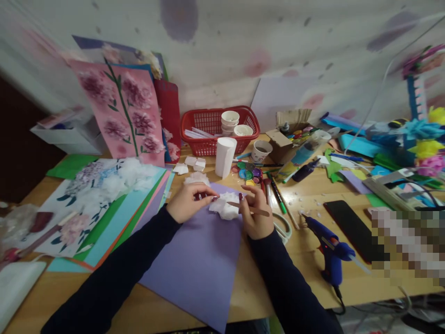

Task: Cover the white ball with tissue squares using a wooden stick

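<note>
Item: white tissue clump (225, 208), on purple paper (198, 264), between my hands. My left hand (189, 202) fingers pinch its edge; my right hand (255, 211) grips a stick (253, 209) against it.

Light wooden table (306, 260): purple paper sheet (198, 264), red plastic basket (212, 132), white paper roll (225, 157), blue glue gun (328, 253), black phone (349, 227), white-handled scissors (283, 227), stacked coloured card sheets (114, 222)

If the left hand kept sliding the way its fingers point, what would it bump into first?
The left hand points right, toward the white tissue puff on the purple paper. Its fingertips look already at the puff's edge, so probably that first, then the right hand holding a thin stick.
</note>
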`<action>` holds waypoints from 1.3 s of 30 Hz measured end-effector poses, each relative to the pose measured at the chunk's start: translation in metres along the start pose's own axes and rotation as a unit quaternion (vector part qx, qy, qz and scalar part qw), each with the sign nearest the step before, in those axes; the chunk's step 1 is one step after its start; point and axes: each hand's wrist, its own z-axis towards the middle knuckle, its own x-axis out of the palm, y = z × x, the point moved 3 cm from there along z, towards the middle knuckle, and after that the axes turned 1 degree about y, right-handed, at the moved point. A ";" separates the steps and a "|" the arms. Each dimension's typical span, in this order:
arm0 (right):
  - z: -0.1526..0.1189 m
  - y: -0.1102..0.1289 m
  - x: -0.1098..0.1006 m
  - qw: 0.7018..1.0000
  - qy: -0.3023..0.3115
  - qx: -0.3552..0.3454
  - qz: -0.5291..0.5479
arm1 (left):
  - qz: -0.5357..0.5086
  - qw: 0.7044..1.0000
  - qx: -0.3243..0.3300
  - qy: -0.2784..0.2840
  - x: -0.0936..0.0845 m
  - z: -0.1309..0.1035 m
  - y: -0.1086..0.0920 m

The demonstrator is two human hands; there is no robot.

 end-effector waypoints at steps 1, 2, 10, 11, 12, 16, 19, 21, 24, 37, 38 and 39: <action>0.001 0.000 0.000 1.000 -0.004 0.002 -0.002 | 0.018 1.000 0.008 0.005 0.004 0.002 -0.001; 0.001 -0.001 0.000 1.000 -0.008 0.003 -0.002 | 0.033 0.999 0.013 0.007 0.008 0.005 -0.001; -0.008 0.011 -0.008 0.998 -0.040 -0.010 0.044 | 0.106 0.994 0.036 -0.003 0.031 0.017 0.005; -0.009 0.013 -0.007 0.998 -0.038 -0.013 0.048 | 0.107 0.994 0.035 -0.004 0.032 0.017 0.007; -0.011 0.014 -0.006 0.998 -0.036 -0.017 0.049 | 0.107 0.994 0.034 -0.006 0.032 0.018 0.008; -0.012 0.013 0.002 0.999 -0.022 -0.034 0.027 | 0.104 0.994 0.036 -0.009 0.032 0.018 0.010; -0.011 0.008 0.008 0.999 -0.014 -0.046 0.002 | 0.097 0.994 0.044 -0.008 0.032 0.018 0.010; -0.011 0.004 0.009 0.999 -0.007 -0.050 -0.012 | 0.092 0.994 0.055 -0.010 0.029 0.014 0.010; -0.010 0.001 0.010 0.998 -0.003 -0.051 -0.034 | 0.083 0.993 0.079 -0.014 0.024 0.002 0.017; -0.009 0.007 0.019 0.988 0.015 -0.087 -0.123 | 0.112 0.986 0.102 0.075 0.030 -0.026 0.063; -0.008 0.007 0.020 0.988 0.019 -0.087 -0.127 | 0.115 0.985 0.107 0.078 0.030 -0.026 0.063; -0.008 0.007 0.021 0.988 0.024 -0.086 -0.129 | 0.118 0.983 0.111 0.080 0.030 -0.026 0.063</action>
